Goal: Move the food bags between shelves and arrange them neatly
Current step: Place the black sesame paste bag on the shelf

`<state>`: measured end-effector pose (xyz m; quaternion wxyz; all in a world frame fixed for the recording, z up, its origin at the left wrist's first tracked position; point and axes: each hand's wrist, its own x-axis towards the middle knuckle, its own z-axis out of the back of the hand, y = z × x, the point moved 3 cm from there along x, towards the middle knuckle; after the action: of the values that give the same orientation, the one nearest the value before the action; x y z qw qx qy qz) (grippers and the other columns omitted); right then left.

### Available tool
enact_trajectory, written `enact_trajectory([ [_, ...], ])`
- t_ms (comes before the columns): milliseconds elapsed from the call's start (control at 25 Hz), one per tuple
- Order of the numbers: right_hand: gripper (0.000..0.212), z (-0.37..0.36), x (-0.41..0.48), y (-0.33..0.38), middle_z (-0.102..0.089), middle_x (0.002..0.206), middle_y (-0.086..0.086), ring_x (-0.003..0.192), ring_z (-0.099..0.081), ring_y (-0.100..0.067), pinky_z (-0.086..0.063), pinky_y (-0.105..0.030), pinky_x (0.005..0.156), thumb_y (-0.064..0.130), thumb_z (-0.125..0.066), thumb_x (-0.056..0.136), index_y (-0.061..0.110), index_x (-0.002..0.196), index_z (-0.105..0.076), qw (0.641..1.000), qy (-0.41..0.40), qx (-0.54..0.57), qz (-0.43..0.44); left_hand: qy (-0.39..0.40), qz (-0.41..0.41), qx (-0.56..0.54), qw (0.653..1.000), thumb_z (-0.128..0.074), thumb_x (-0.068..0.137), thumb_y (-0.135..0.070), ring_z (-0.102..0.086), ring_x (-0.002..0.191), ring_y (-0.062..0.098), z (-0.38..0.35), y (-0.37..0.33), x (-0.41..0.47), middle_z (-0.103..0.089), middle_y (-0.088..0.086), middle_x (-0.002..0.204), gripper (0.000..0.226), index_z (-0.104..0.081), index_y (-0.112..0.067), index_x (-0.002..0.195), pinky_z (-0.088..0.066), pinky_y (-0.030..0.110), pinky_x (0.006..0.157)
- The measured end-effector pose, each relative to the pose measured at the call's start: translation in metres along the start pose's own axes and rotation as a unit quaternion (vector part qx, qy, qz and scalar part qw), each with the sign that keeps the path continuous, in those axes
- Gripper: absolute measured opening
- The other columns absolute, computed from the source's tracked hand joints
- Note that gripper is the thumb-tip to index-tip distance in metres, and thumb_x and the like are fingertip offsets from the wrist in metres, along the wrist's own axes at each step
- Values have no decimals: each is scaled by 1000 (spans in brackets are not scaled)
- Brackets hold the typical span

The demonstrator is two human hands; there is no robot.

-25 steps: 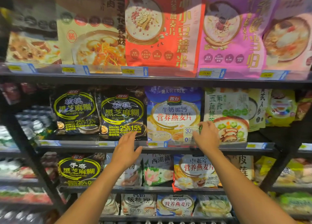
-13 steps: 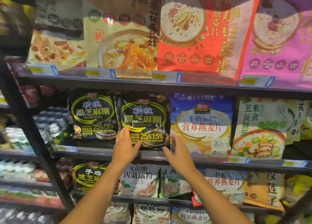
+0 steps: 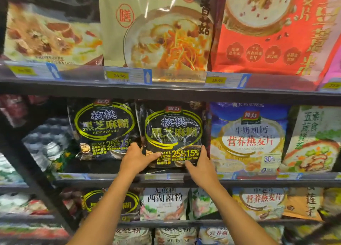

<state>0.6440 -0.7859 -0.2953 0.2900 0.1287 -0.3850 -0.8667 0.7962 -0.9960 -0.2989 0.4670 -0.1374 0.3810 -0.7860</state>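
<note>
A black sesame-paste bag (image 3: pixel 173 132) with yellow-green rings stands on the middle shelf (image 3: pixel 258 181). My left hand (image 3: pixel 137 159) grips its lower left corner. My right hand (image 3: pixel 200 164) grips its lower right corner, thumb on the front. A matching black bag (image 3: pixel 103 128) stands just to its left, touching it. To its right stands a blue and white oat bag (image 3: pixel 247 137).
The upper shelf (image 3: pixel 166 89) carries large cream (image 3: pixel 156 32) and red (image 3: pixel 273 29) bags close above. A green-and-white vegetable bag (image 3: pixel 313 139) stands at the far right. Lower shelves hold more bags (image 3: pixel 164 204). A dark slanted upright (image 3: pixel 36 185) runs at the left.
The view has shifted left and closer. My right hand left the oat bag and moved left. Both hands now hold the lower corners of the black sesame bag.
</note>
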Motion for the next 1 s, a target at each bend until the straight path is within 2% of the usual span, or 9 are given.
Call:
enact_trajectory([
  [160,60,-3,3,0,-70,125,-8,113,-65,-33,-44,-34,83,32,-73,89,21,140,-44,999,-46,14,-3,3,-9,20,1000,-79,60,-82,-57,130,35,-6,-1,-1,-52,11,143,109,-44,-13,136,-52,48,101],
  [280,56,-1,4,4,-68,119,3,106,-62,-22,-42,-31,86,35,-75,89,25,136,-47,997,-44,61,-14,8,-28,-35,999,-76,54,-85,-61,124,32,-6,-1,-11,-64,1,132,100,-48,-20,124,-52,47,99],
  [400,53,1,3,5,-71,117,11,106,-66,-17,-49,-38,92,48,-73,79,34,126,-53,994,-39,104,-23,-23,-43,-48,998,-82,66,-74,-58,127,31,0,-8,-24,-61,-1,129,89,-46,-19,127,-45,40,90],
  [520,53,2,3,8,-64,110,22,111,-65,-16,-49,-39,100,46,-74,83,33,130,-52,989,-20,145,-25,-45,-78,-100,991,-81,60,-80,-60,120,24,11,-16,-32,-63,-10,122,83,-48,-26,114,-52,46,95],
  [600,58,6,0,14,-53,107,24,111,-56,-13,-42,-32,99,35,-73,93,28,145,-46,985,-8,173,-25,-38,-84,-146,985,-82,61,-79,-57,127,17,20,-20,-36,-59,-14,134,94,-48,-25,130,-51,50,105],
  [720,57,10,-6,18,-48,102,22,105,-52,-12,-37,-28,94,31,-71,97,25,147,-44,980,4,197,-13,-42,-93,-167,981,-79,55,-86,-55,136,26,32,-24,-42,-56,-3,150,119,-39,-23,148,-48,54,110],
  [800,57,10,-12,16,-52,110,19,103,-57,-9,-40,-28,92,30,-72,96,24,146,-45,978,8,210,0,-33,-83,-205,975,-83,59,-78,-49,142,25,36,-21,-50,-50,-3,155,119,-35,-25,155,-45,53,113],
  [920,66,13,-29,9,-58,114,10,102,-60,-12,-47,-30,89,28,-74,94,21,151,-42,975,-8,222,26,-24,-81,-288,954,-89,74,-55,-55,132,21,40,-14,-66,-58,-7,142,90,-46,-26,148,-49,39,101],
  [1000,61,17,-41,3,-60,112,5,105,-62,-18,-50,-30,90,24,-75,94,21,148,-46,972,-17,231,38,-7,-81,-335,939,-85,83,-40,-45,133,15,40,-9,-82,-47,-11,146,92,-35,-21,158,-39,34,102],
])
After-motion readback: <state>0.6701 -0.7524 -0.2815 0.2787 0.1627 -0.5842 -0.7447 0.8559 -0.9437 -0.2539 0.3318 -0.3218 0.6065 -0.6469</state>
